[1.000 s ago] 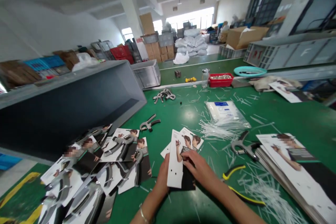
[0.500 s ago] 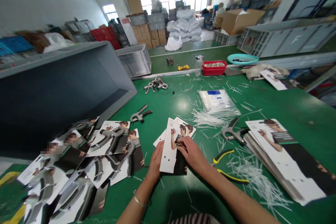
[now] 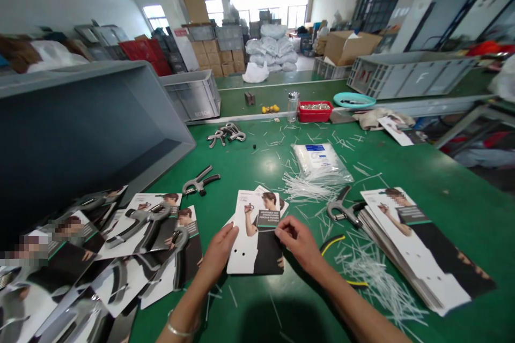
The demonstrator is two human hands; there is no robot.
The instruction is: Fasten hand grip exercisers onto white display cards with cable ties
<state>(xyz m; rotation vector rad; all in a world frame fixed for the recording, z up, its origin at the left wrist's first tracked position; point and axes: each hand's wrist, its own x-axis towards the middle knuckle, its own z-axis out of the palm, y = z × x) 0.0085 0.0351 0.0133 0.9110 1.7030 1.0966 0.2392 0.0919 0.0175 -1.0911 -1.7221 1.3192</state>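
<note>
Step in hand: the left hand [image 3: 219, 249] grasps the left margin of the printed backing card [image 3: 256, 244], thumb on its face; the card faces up in front of the wearer, near the tabletop [image 3: 249, 169], overlapping more cards [image 3: 284, 205] at its upper right. The right hand [image 3: 300, 238] has its fingertips pinched together at the card's right margin, apparently on a thin pale strip [image 3: 267, 231]; what exactly they grip is partly hidden. Good practice, in my judgement: steady the card with light thumb pressure, leave its punched holes [image 3: 243, 251] uncovered, draw the strip level and avoid bending the board.

Clearances, left to right: the tilted gray crate [image 3: 145, 96] and the overlapping carded hand grips [image 3: 151, 214] restrict the far left; sliding there would likely snag. A loose hand grip [image 3: 200, 186] lies between them and the card, off its upper left. Beyond the card is the widest bare stretch. To the right, the zip-tie bag [image 3: 317, 161], yellow-and-black pliers [image 3: 333, 241] under the right forearm, scattered zip ties [image 3: 378, 273] and another hand grip [image 3: 340, 211] crowd the reach. The card stack [image 3: 418, 252] stands before the tabletop's right edge. The near edge is out of view.
</note>
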